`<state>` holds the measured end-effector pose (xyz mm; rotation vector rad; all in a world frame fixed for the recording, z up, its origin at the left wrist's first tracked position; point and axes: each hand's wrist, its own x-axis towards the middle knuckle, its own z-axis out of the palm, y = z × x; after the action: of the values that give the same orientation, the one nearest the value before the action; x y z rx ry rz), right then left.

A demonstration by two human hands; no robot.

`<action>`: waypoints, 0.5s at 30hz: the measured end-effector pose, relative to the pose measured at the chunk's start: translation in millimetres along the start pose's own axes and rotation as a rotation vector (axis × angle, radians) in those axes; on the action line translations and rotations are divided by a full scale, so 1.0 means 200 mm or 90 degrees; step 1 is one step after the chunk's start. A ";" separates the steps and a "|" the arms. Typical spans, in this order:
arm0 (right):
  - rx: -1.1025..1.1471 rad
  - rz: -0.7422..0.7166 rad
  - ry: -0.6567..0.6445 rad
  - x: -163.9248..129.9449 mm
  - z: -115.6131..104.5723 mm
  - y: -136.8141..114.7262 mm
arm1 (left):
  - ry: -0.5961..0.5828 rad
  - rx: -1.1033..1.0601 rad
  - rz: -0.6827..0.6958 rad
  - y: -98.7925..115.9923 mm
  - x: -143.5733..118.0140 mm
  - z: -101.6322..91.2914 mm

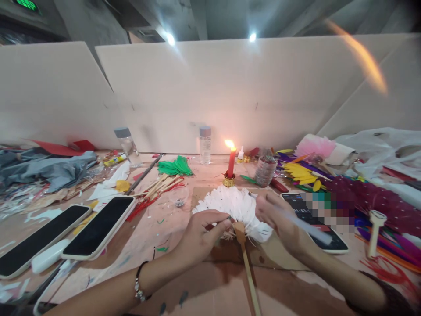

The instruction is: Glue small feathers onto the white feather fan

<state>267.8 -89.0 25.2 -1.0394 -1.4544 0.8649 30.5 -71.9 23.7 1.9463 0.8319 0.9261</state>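
a white feather fan [238,206] lies near the middle of the cluttered table [158,228], its wooden handle [248,272] running toward the near edge. the left hand [200,235] has its fingers curled and pinched together at the base of the feathers, just left of where the handle starts; a thin dark tool seems to sit in the pinch, too small to name. the right hand [279,219] is closed around a pale glue stick [304,226], whose tip rests at the fan's right edge. just beyond the fan stands a lit red candle [231,162] in a gold holder. a clear bottle [205,145] stands farther back. two phones [69,232] lie face up at the left, and coloured feathers [301,173] are piled at the right.
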 end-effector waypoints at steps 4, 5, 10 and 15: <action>0.088 0.072 -0.026 0.24 -0.09 -0.14 | 0.033 -0.039 -0.036 -0.04 0.01 0.00; 0.079 0.088 -0.032 0.31 -0.12 -0.17 | 0.036 -0.040 -0.037 -0.04 0.01 0.00; 0.072 0.023 0.062 0.61 -0.17 -0.27 | 0.039 -0.035 -0.044 -0.03 0.02 -0.01; 0.044 -0.059 0.126 0.77 -0.15 -0.27 | 0.038 -0.032 -0.060 0.01 0.01 -0.01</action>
<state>286.5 36.0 133.6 -0.9696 -1.2869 0.7208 29.9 -69.2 27.2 1.8277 0.9185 0.9440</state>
